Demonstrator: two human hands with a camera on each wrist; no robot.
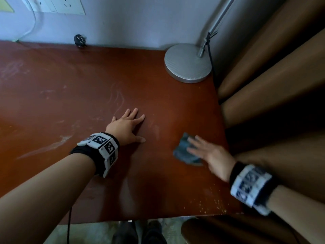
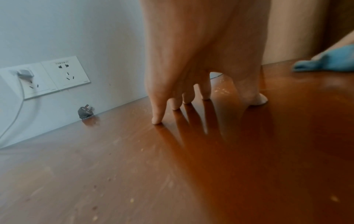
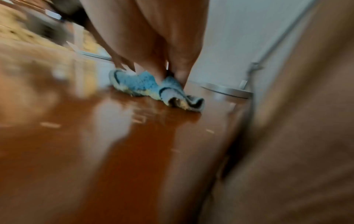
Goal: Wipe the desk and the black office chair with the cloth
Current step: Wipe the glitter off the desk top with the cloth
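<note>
Lying crumpled under right hand (image 1: 211, 154): cloth (image 1: 184, 154)

Cloth (image 1: 186, 152) on desk (image 1: 70, 95) front-right; lamp base (image 1: 187, 62) behind; plug (image 1: 80, 41) rear.

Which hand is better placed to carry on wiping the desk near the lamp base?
Right. The right hand already presses the blue cloth flat on the desk, on the side nearer the lamp base. The left hand lies spread on bare wood, apart from the cloth, probably bracing.
</note>
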